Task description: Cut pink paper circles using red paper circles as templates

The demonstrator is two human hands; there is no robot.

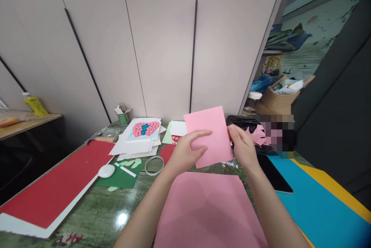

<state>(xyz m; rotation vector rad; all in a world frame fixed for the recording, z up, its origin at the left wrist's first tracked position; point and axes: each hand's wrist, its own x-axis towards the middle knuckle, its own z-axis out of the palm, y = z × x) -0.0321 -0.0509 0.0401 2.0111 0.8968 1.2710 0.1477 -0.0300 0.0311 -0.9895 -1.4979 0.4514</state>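
Note:
A small pink sheet of paper (pixel 213 124) is held up, tilted, above the table. My left hand (pixel 185 153) holds it at the lower left, with thumb and forefinger apart across its front; the other fingers are partly hidden. At the sheet's right edge, my right hand (pixel 242 143) pinches the paper between thumb and curled fingers. Below both hands lies a large pink sheet (pixel 208 209) on the green marbled table (pixel 95 217). Beyond my left hand are a red paper piece (pixel 166 153) and a roll of tape (pixel 154 165).
Red card (pixel 63 178), green paper (pixel 108 182), a white mouse (pixel 106 170) and a glue stick (pixel 125 169) lie left. White sheets (pixel 130 148) carry a pink-and-blue heart picture (pixel 145 129). Right are a phone (pixel 275 176), blue card (pixel 313 201) and a black plastic bag (pixel 242 120).

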